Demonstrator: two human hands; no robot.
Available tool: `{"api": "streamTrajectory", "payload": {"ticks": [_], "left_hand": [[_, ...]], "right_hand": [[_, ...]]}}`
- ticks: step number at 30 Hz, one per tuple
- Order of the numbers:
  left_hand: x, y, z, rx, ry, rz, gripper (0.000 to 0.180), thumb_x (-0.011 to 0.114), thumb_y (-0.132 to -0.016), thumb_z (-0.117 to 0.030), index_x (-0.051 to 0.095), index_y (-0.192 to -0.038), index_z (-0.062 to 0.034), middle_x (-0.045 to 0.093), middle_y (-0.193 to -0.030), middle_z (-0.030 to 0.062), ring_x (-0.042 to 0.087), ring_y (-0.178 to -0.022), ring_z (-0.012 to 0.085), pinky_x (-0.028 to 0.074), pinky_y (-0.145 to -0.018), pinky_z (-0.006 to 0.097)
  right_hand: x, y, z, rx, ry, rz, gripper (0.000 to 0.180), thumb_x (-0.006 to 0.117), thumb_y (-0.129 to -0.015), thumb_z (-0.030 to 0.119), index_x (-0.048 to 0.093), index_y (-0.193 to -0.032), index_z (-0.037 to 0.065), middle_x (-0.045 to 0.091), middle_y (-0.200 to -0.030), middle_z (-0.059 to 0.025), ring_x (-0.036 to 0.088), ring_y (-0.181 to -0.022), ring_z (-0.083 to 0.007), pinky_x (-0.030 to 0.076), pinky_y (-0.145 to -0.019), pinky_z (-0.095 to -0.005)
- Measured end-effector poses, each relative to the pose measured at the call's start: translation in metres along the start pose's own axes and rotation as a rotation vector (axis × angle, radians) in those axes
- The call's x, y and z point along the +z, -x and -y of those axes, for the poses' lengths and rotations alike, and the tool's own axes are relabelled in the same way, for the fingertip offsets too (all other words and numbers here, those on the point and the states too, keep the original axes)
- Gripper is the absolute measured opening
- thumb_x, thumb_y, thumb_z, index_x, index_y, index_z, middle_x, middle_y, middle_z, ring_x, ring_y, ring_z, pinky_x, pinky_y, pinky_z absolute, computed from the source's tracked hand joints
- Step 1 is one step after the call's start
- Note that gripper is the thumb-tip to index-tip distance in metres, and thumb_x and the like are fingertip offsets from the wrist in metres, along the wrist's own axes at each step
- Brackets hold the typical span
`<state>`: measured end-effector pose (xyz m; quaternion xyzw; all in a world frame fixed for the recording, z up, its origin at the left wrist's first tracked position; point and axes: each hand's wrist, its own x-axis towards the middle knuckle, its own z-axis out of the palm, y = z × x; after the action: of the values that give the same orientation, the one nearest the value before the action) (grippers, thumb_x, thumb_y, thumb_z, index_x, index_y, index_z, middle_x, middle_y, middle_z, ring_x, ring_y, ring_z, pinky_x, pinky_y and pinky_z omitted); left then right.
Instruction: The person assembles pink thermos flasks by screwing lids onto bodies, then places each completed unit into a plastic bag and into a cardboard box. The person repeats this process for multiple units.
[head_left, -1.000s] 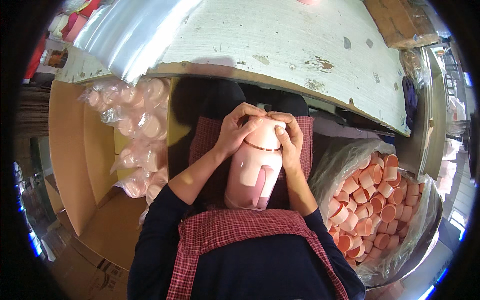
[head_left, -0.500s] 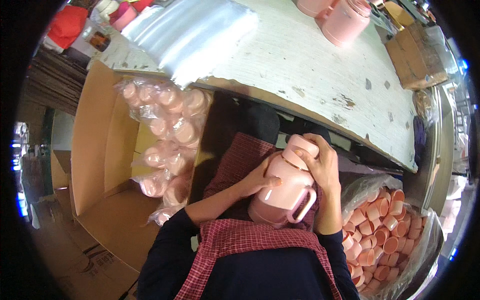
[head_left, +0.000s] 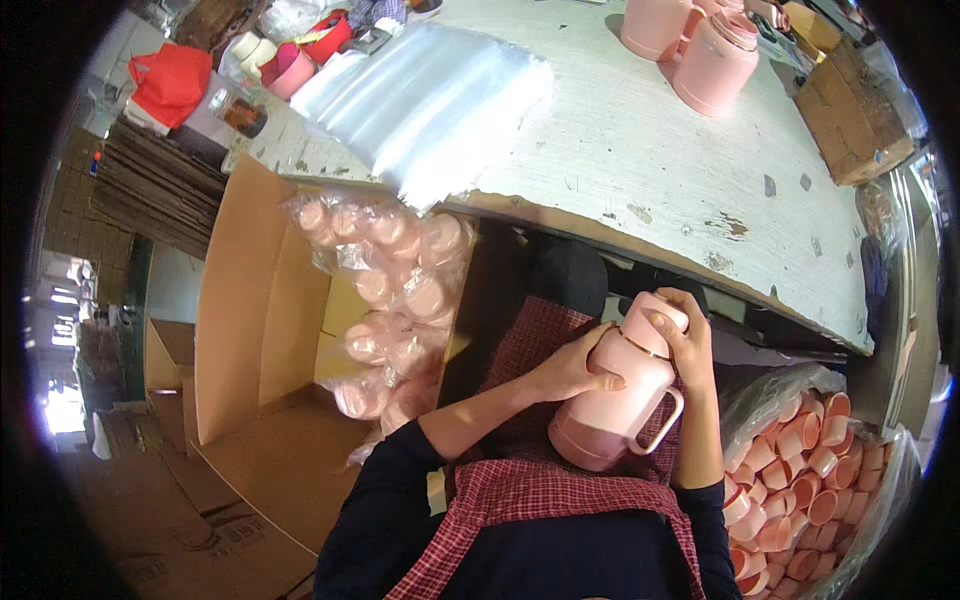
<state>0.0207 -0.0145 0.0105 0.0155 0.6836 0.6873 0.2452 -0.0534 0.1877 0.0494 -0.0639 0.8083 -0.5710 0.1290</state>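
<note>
A pink vacuum jug (head_left: 600,425) rests on my lap over a red checked apron (head_left: 535,345), tilted with its top away from me. Its looped handle points to the right. My left hand (head_left: 575,372) is wrapped round the upper left of the body, thumb across the front. At the top, my right hand (head_left: 692,335) grips the pink cup lid (head_left: 643,318), fingers over its far side and thumb on its near side. The lid sits on the jug above a thin shiny ring. How tightly it is seated, I cannot tell.
At left stands an open carton (head_left: 245,300) with several bagged pink jugs (head_left: 365,340). A plastic-lined bag at right holds many pink cup lids (head_left: 800,490). On the worn white table (head_left: 640,150) are clear plastic bags (head_left: 420,100), pink jugs (head_left: 715,65) and a cardboard box (head_left: 855,115).
The whole view has shifted, so the surroundings, my hands and the jug all appear farther right and slightly lower. Both hands keep their hold on the jug and its lid.
</note>
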Motion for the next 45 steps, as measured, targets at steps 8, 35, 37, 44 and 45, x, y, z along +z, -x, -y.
{"api": "streamTrajectory", "payload": {"ticks": [8, 35, 37, 44, 45], "left_hand": [[-0.214, -0.111, -0.093, 0.444, -0.577, -0.868, 0.019, 0.079, -0.079, -0.021, 0.071, -0.086, -0.0063, 0.072, -0.085, 0.0091, 0.068, -0.081, 0.0186, 0.052, -0.076, 0.031], [-0.002, -0.076, -0.004, 0.05, 0.465, -0.245, 0.026, 0.054, -0.101, -0.024, 0.066, -0.105, -0.001, 0.067, -0.093, 0.0041, 0.062, -0.084, 0.0109, 0.05, -0.076, 0.026], [0.0, -0.072, -0.004, 0.17, 0.428, -0.23, 0.028, 0.05, -0.103, -0.024, 0.066, -0.105, -0.0003, 0.067, -0.093, 0.0055, 0.062, -0.083, 0.0111, 0.05, -0.075, 0.025], [-0.006, -0.058, -0.004, -0.068, 1.029, -0.325, 0.037, 0.047, -0.104, -0.036, 0.062, -0.111, -0.0032, 0.066, -0.093, 0.0073, 0.062, -0.082, 0.0159, 0.051, -0.077, 0.03], [-0.006, -0.054, -0.002, -0.098, 1.105, -0.366, 0.036, 0.048, -0.103, -0.037, 0.062, -0.109, -0.0046, 0.065, -0.087, 0.0057, 0.061, -0.076, 0.015, 0.051, -0.072, 0.029]], "right_hand": [[0.016, -0.007, -0.034, 0.098, -0.427, 0.099, 0.056, 0.07, -0.09, 0.034, 0.055, -0.131, 0.0, 0.061, -0.122, -0.0123, 0.057, -0.11, -0.0204, 0.043, -0.098, -0.0306], [0.042, -0.016, -0.053, -0.037, -0.715, -0.114, 0.018, 0.077, -0.084, 0.006, 0.065, -0.098, 0.002, 0.069, -0.079, -0.0021, 0.059, -0.067, -0.0047, 0.049, -0.061, -0.0201], [0.042, -0.012, -0.055, 0.022, -0.73, -0.174, 0.015, 0.075, -0.087, 0.008, 0.066, -0.097, 0.001, 0.068, -0.076, -0.0016, 0.058, -0.064, -0.0047, 0.048, -0.058, -0.021], [0.038, 0.009, -0.054, 0.512, -1.531, -0.132, 0.025, 0.052, -0.101, 0.022, 0.062, -0.11, 0.001, 0.069, -0.103, -0.0118, 0.067, -0.088, -0.0218, 0.057, -0.08, -0.0364], [0.032, 0.012, -0.053, 0.435, -1.706, -0.108, 0.028, 0.054, -0.1, 0.024, 0.06, -0.114, 0.0, 0.068, -0.11, -0.014, 0.068, -0.094, -0.0246, 0.058, -0.082, -0.0369]]}}
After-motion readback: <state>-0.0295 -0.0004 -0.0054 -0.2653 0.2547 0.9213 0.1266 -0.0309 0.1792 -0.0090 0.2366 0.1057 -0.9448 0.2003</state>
